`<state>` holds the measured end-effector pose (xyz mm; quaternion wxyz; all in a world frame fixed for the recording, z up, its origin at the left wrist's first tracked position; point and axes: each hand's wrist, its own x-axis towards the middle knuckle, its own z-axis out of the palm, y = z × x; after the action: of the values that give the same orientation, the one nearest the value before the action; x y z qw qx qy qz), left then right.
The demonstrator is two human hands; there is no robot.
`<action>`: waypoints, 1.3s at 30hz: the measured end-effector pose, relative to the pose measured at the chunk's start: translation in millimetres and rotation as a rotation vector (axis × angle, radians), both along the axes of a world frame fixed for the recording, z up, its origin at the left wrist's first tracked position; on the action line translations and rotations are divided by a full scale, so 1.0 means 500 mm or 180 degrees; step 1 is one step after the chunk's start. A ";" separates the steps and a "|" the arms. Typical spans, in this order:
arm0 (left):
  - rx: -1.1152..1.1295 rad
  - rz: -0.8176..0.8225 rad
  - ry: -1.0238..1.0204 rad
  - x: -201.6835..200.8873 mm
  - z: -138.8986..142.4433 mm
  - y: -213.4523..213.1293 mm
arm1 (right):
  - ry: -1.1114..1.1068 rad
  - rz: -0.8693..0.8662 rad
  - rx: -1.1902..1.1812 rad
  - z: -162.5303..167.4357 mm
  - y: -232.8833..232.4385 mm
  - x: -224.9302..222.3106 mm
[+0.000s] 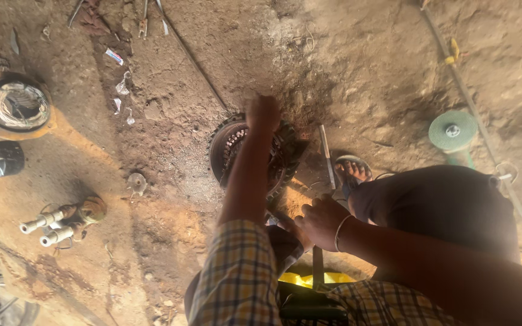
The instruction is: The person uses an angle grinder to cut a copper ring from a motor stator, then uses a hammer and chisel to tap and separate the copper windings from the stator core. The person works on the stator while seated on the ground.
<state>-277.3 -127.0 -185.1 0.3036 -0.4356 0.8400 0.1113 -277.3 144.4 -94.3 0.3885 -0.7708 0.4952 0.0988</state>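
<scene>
The motor stator [255, 158], a finned round housing with copper windings showing in its bore, lies on the dirt floor [357, 66] with its end cover off; how much work remains cannot be judged. The left hand [263, 113] rests closed over its far rim, the forearm crossing the bore. The right hand [320, 222], nearer the body and apart from the stator, is curled around a dark rod [318, 265].

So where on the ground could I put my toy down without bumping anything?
The widest bare dirt lies at the top right, between the round finned motor part under the left hand and the green disc. Another patch lies between the brass fitting and the motor part. It is crowded around the right hand and the sandalled foot.
</scene>
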 end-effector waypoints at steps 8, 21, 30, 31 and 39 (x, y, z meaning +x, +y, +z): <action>-0.0166 0.0590 0.1943 0.129 0.123 -0.032 | 0.0537 0.0239 0.0366 -0.026 -0.016 -0.035; 0.0044 0.0962 0.2357 0.424 0.253 0.182 | 0.0694 0.0483 -0.0243 -0.106 -0.026 -0.046; 0.0763 0.0528 0.1304 0.394 0.125 0.154 | 0.0944 -0.0222 0.0458 -0.068 -0.067 -0.060; 0.0732 0.0558 0.1378 0.391 0.123 0.156 | 0.0933 -0.0212 0.0501 -0.063 -0.071 -0.058; 0.0008 -0.0090 0.1499 0.392 0.128 0.191 | 0.0939 -0.0424 0.0473 -0.071 -0.077 -0.061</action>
<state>-81.2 -31.6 -121.1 0.1014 -0.3854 0.8935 0.2067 -307.8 105.8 -129.7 0.3731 -0.6826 0.5882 0.2212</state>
